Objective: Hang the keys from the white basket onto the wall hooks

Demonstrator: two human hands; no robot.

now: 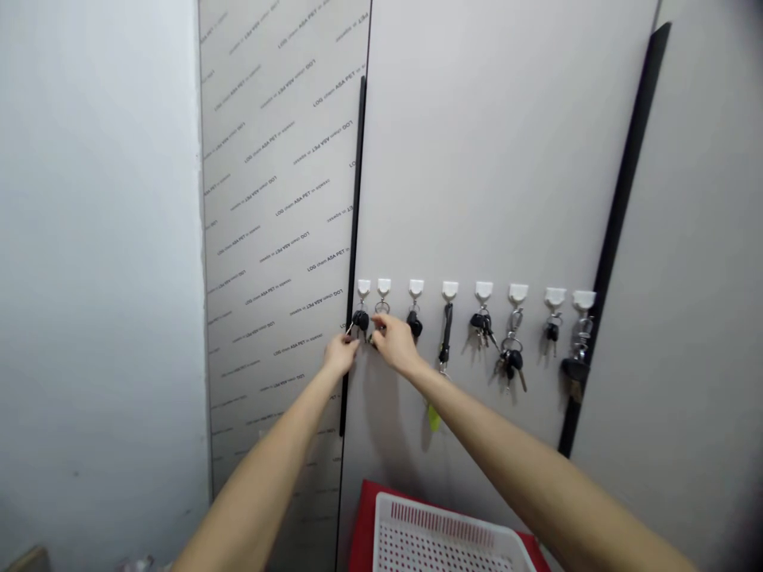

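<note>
A row of white adhesive hooks (451,290) runs across a pale cabinet door, with keys hanging from them. At the leftmost hook dangles a bunch of keys with black heads (361,320). My left hand (341,354) is closed in a pinch at the left side of that bunch, on what looks like one of its keys. Just right of it, my right hand (394,342) has its fingers bent together below the second hook's metal ring (382,307). It covers most of what hangs there, so what its fingertips grip is hidden.
Further right hang a black strap (447,330) with a yellow-green tag (434,418) and several more key bunches (511,361). Long black handles (620,206) edge the doors. Below stands a white perforated basket (453,512) on something red (361,524).
</note>
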